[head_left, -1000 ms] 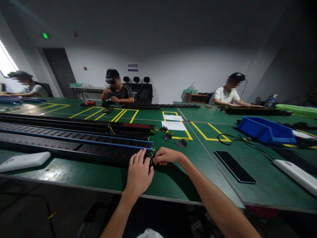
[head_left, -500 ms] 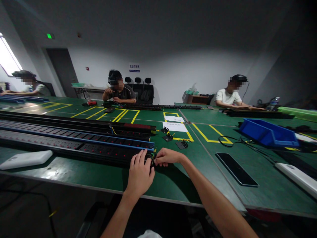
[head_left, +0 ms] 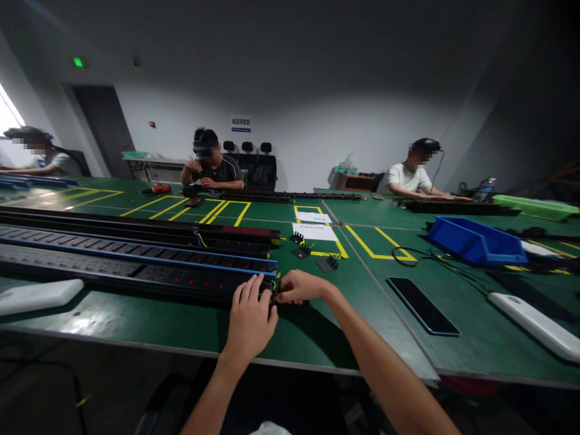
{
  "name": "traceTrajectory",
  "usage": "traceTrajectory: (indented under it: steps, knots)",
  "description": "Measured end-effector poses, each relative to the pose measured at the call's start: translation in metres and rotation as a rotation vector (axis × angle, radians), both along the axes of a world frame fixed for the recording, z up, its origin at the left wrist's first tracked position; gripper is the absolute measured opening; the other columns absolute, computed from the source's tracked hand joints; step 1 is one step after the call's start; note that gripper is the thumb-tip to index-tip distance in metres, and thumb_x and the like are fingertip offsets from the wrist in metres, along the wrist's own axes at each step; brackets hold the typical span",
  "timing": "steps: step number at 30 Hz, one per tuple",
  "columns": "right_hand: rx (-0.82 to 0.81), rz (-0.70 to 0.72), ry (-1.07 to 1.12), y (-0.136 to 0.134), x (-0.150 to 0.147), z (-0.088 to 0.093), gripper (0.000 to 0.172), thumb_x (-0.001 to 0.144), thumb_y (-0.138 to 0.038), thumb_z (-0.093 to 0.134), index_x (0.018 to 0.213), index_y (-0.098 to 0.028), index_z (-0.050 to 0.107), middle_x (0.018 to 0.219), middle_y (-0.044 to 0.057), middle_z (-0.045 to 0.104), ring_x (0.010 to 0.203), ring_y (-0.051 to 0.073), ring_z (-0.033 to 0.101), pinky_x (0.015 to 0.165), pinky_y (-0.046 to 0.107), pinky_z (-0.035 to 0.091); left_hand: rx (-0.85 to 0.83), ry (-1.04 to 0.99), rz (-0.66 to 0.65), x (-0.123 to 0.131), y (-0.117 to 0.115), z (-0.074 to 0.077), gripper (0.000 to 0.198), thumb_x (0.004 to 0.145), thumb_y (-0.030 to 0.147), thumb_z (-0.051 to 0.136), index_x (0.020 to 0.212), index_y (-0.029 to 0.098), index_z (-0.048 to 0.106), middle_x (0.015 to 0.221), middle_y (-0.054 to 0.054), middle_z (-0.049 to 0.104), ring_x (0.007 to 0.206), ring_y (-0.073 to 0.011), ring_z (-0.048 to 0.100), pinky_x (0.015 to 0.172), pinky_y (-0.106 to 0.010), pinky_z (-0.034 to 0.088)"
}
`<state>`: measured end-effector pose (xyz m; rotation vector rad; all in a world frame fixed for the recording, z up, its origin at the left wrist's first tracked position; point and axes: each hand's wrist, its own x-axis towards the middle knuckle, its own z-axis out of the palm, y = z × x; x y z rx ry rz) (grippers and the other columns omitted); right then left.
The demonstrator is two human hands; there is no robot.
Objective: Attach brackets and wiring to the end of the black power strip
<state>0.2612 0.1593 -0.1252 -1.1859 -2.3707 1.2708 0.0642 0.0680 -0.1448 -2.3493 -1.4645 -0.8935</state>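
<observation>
Several long black power strips (head_left: pixel 136 266) lie side by side across the green table (head_left: pixel 317 326), their right ends just in front of me. My left hand (head_left: pixel 249 320) rests on the end of the nearest strip, fingers laid over its top. My right hand (head_left: pixel 296 287) pinches at that same end, where short yellow and green wires stick out. What its fingertips hold is too small to make out.
A black phone (head_left: pixel 422 305) lies to the right, with a white device (head_left: pixel 534 325) beyond it and a blue bin (head_left: pixel 475 240) behind. Small black brackets (head_left: pixel 327 263) and white papers (head_left: pixel 315 231) sit ahead. Another white device (head_left: pixel 38 296) lies left. Three people sit at the far side.
Both hands stay at the strip's end with only small finger shifts. The view has turned slightly.
</observation>
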Motion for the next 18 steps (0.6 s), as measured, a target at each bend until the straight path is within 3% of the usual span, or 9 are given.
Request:
traceTrajectory:
  steps: [6, 11, 14, 18]
  knots:
    - [0.041, -0.046, -0.056, 0.007, 0.017, 0.002, 0.037, 0.079, -0.051, 0.071, 0.072, -0.015, 0.067, 0.056, -0.001, 0.061, 0.048, 0.011, 0.057, 0.044, 0.019, 0.042, 0.008, 0.01, -0.004, -0.001, 0.001, 0.0, 0.021, 0.088, 0.024, 0.056, 0.104, 0.021, 0.069, 0.145, -0.014, 0.055, 0.136, -0.033, 0.048, 0.113, -0.055, 0.039]
    - [0.161, -0.212, -0.009, 0.021, 0.044, 0.0, 0.046, 0.083, -0.059, 0.067, 0.086, -0.014, 0.071, 0.066, 0.002, 0.065, 0.051, 0.011, 0.055, 0.049, 0.022, 0.041, 0.007, 0.031, 0.007, -0.001, 0.002, 0.001, 0.02, 0.088, 0.024, 0.055, 0.103, 0.021, 0.069, 0.144, -0.014, 0.056, 0.136, -0.0328, 0.048, 0.112, -0.055, 0.04]
    - [0.37, -0.338, -0.062, 0.026, 0.051, -0.001, 0.04, 0.091, -0.053, 0.06, 0.093, -0.014, 0.071, 0.078, 0.005, 0.068, 0.065, 0.015, 0.061, 0.06, 0.025, 0.046, 0.002, 0.04, 0.008, -0.001, 0.002, 0.002, 0.021, 0.089, 0.025, 0.055, 0.104, 0.02, 0.068, 0.145, -0.014, 0.056, 0.136, -0.0327, 0.048, 0.112, -0.054, 0.039]
    - [0.695, -0.525, -0.285, 0.026, 0.049, -0.005, 0.032, 0.092, -0.035, 0.06, 0.114, -0.015, 0.069, 0.109, 0.015, 0.069, 0.102, 0.025, 0.062, 0.089, 0.034, 0.046, -0.004, 0.039, 0.009, 0.0, 0.001, 0.002, 0.02, 0.088, 0.025, 0.055, 0.102, 0.02, 0.068, 0.145, -0.014, 0.055, 0.136, -0.0325, 0.048, 0.112, -0.054, 0.039]
